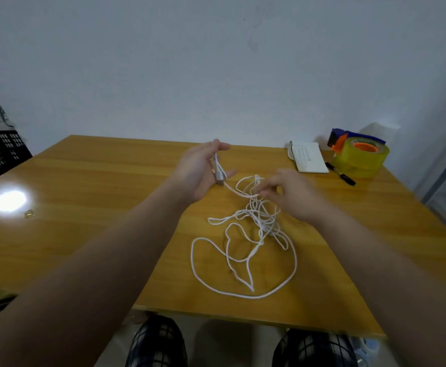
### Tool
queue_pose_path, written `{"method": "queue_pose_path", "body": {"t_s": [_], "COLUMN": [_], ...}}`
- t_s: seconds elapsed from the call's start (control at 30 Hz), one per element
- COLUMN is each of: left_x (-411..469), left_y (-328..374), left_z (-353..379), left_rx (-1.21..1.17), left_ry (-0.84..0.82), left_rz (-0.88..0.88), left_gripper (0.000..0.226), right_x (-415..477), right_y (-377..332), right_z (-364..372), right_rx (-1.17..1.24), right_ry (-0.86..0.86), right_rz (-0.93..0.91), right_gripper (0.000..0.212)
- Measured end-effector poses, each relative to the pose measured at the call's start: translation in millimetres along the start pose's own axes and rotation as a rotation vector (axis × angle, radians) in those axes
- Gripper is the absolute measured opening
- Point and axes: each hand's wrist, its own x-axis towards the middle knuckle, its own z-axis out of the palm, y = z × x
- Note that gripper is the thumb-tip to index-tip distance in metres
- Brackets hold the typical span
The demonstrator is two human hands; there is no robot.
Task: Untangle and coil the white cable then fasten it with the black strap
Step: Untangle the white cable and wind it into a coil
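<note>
The left hand [199, 172], palm up, pinches the white cable [263, 221] near its plug between thumb and forefinger, its other fingers loose. The tangle lies on the table [84, 197], centre-front. The blurred right hand [294, 196] pinches the tangle's top strands with curled fingers.

Reaching forward with both forearms; pinching white cable [191, 256] in raised left hand [203, 172], apparently also in blurred right hand [293, 196].

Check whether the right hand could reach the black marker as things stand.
Probably yes: the black marker lies just right of the right hand, with bare table between. That hand seems to pinch the white cable, though.
</note>
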Motion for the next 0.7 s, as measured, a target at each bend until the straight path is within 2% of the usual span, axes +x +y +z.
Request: {"method": "queue_pose_path", "body": {"t_s": [0.1, 0.2, 0.33, 0.53, 0.7], "left_x": [3, 4, 5, -2, -6], "left_y": [-2, -3, -9, -18, -21], "left_z": [0, 0, -5, -5, 0], "left_rx": [0.15, 0.237, 0.295, 0.393, 0.498], "left_ry": [-0.004, 0.012, -0.072, -0.18, -0.22], "left_rz": [-0.033, -0.026, -0.047, -0.037, 0.019], "left_gripper": [0.026, 0.025, 0.022, 0.017, 0.027], "right_x": [-4, -6, -6, -2, 5], "right_y": [-16, -26, -32, -32, -33], "right_z": [2, -2, -7, -5, -5], "right_rx": [-0.257, -0.3, -0.228, -0.138, 0.032], "right_ry": [-0.089, -0.107, -0.038, 0.074, 0.145], "right_rz": [-0.16, -0.251, -0.34, -0.346, -0.294], "right_gripper": [0.017, 0.017, 0.014, 0.012, 0.008]}}
